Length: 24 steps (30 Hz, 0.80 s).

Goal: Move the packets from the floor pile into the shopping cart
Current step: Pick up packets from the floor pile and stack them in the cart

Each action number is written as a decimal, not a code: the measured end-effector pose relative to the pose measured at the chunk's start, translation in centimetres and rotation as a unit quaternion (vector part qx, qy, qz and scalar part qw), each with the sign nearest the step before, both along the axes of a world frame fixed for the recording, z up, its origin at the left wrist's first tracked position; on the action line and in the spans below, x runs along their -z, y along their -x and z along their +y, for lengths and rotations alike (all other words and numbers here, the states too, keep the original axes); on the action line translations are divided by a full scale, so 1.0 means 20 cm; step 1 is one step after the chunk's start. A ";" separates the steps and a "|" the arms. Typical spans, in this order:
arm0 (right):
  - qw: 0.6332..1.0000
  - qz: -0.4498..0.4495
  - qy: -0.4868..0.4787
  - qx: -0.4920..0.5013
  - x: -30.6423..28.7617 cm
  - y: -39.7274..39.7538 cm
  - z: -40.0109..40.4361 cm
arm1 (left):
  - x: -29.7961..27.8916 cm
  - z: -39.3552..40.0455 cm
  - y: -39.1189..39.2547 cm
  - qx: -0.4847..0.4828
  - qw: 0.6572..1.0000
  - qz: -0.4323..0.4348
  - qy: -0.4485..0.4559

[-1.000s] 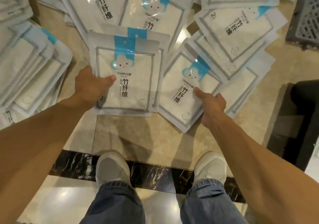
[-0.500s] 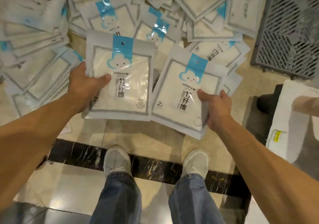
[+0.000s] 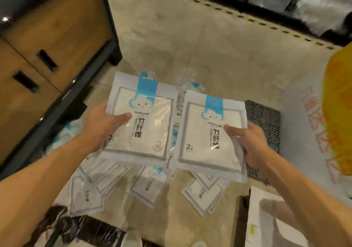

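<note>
Each grip holds packets: left hand [image 3: 103, 122] a stack [image 3: 141, 124], right hand [image 3: 253, 147] another [image 3: 211, 138], now lifted off the floor pile [image 3: 146, 187], ready for the cart.

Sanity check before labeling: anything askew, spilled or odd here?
Yes: packets lie strewn on the floor at mixed angles, overlapping, not stacked. The stacks held by the left hand and right hand look intact. Nothing spilled or torn that I can see.
</note>
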State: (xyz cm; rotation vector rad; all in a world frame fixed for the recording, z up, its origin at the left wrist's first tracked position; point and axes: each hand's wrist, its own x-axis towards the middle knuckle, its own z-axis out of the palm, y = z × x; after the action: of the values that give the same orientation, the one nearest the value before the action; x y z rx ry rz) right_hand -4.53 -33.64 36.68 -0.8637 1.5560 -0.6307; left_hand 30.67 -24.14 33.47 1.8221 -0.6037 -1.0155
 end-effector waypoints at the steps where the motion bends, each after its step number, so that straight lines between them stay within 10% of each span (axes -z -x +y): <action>1: 1.000 0.004 0.005 -0.009 -0.18 -0.03 -0.02 | -0.16 -0.01 -0.03 -0.009 1.000 0.009 0.009; 13: 0.993 -0.054 0.071 -0.079 -1.99 -0.46 0.14 | -1.84 0.34 -0.37 -0.103 0.991 0.029 0.084; 24: 0.955 -0.131 0.072 -0.256 -2.59 -0.86 0.26 | -2.65 0.96 -0.39 -0.204 0.970 -0.054 0.123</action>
State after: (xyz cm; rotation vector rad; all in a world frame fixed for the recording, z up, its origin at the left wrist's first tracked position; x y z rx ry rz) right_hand 12.68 -28.48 88.40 -1.1882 0.9979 -0.4575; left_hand 38.44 -4.86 86.40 1.6935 -0.3767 -0.5433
